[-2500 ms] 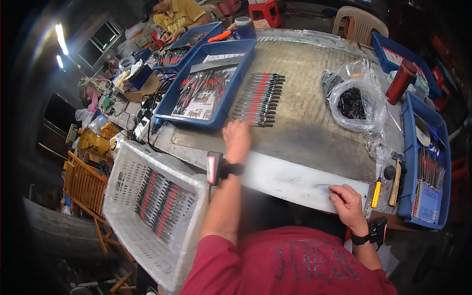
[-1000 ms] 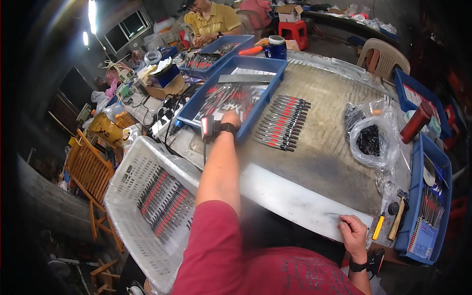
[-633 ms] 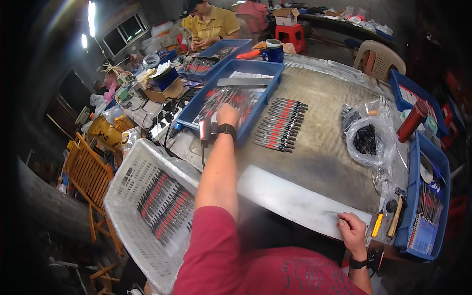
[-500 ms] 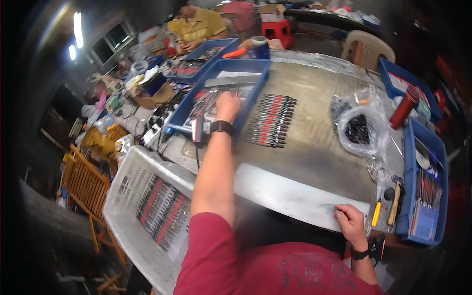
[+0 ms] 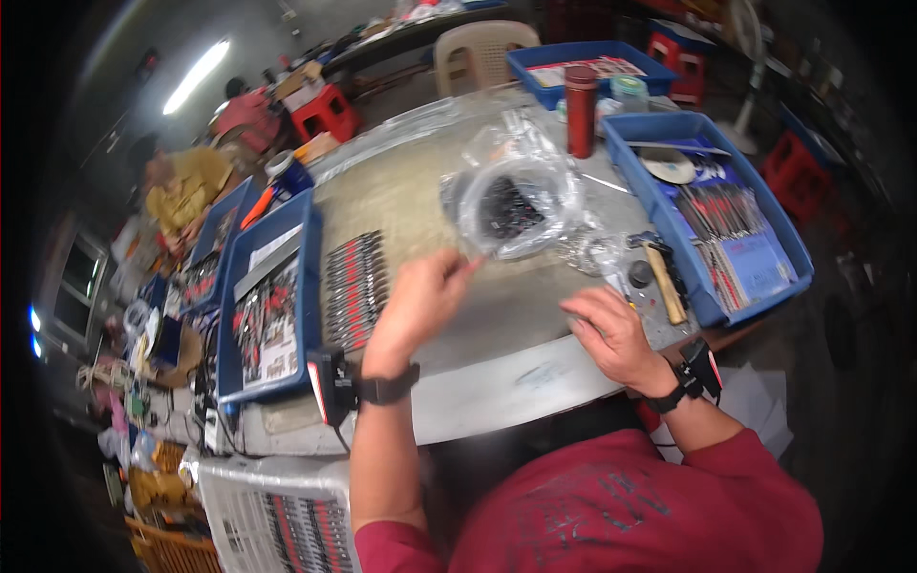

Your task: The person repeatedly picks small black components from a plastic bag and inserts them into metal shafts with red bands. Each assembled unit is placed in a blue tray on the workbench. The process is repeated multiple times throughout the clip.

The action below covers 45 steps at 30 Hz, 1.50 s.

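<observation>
My left hand (image 5: 420, 301) is over the middle of the table, its fingers pinched together. Something small and reddish shows at the fingertips, too blurred to name. To its left lies a neat row of slender black-and-red tools (image 5: 355, 286), side by side. My right hand (image 5: 616, 336) hovers above the table's near edge, fingers loosely curved and thumb apart, with nothing visible in it. Beyond both hands stands a clear plastic bag (image 5: 470, 205), opened wide, holding small dark parts (image 5: 513, 208).
A blue tray (image 5: 312, 248) of loose tools stands left, another blue tray (image 5: 659, 224) right. A hammer (image 5: 666, 282) lies by the right tray, a red flask (image 5: 580, 115) behind. A pale crate (image 5: 224, 506) with tool rows sits lower left. A co-worker (image 5: 186, 191) sits far left.
My left hand has come out of the left blue tray to the middle of the table. My right hand has risen from the table's near edge. The view has turned right.
</observation>
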### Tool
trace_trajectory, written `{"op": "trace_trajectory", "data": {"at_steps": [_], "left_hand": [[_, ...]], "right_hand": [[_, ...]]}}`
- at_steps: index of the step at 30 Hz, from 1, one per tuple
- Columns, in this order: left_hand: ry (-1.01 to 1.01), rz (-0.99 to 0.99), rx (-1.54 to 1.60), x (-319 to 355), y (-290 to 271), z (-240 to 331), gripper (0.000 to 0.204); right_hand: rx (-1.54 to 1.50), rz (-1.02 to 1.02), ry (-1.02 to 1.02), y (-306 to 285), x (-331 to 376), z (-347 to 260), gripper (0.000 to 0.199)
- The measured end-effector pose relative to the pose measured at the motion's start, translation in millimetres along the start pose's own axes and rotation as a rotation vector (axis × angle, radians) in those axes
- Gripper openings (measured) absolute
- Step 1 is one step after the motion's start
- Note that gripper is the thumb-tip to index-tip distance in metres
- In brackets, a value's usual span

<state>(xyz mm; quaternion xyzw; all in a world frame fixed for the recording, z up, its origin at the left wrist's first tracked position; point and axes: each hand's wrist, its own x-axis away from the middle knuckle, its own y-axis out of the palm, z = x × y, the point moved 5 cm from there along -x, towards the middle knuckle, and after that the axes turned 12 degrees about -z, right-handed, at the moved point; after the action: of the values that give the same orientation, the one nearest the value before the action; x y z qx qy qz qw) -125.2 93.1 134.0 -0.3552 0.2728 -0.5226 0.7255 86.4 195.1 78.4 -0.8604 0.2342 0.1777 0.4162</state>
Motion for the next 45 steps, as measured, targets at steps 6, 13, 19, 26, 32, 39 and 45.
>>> {"op": "trace_trajectory", "data": {"at_steps": [6, 13, 19, 26, 32, 39, 45], "left_hand": [[0.225, -0.181, 0.010, 19.2, 53.5, 60.8, 0.012], [0.031, -0.004, 0.941, 30.8, 71.6, 49.4, 0.016], [0.095, 0.088, 1.074, 33.4, 96.0, 54.1, 0.013], [0.105, 0.213, 0.885, 43.5, 68.6, 38.9, 0.014], [0.055, 0.194, 0.901, 48.3, 70.3, 30.9, 0.016], [0.031, 0.137, 0.946, 47.7, 80.6, 31.3, 0.013], [0.037, 0.116, 0.935, 50.4, 84.7, 27.4, 0.013]], "right_hand": [[0.347, -0.012, -0.137, -7.8, -0.8, -5.6, 0.023], [-0.059, 0.010, -0.091, -3.5, 14.7, -2.9, 0.015], [-0.049, -0.001, -0.057, -7.3, 14.2, -12.7, 0.017], [0.097, 0.197, 0.190, -95.3, 24.9, 47.2, 0.020], [0.546, -0.129, 0.696, -169.3, 48.8, 134.6, 0.024], [0.599, -0.560, 1.000, -162.2, 70.8, 176.1, 0.021], [0.582, -0.656, 0.993, -153.4, 68.3, 188.0, 0.020]]}}
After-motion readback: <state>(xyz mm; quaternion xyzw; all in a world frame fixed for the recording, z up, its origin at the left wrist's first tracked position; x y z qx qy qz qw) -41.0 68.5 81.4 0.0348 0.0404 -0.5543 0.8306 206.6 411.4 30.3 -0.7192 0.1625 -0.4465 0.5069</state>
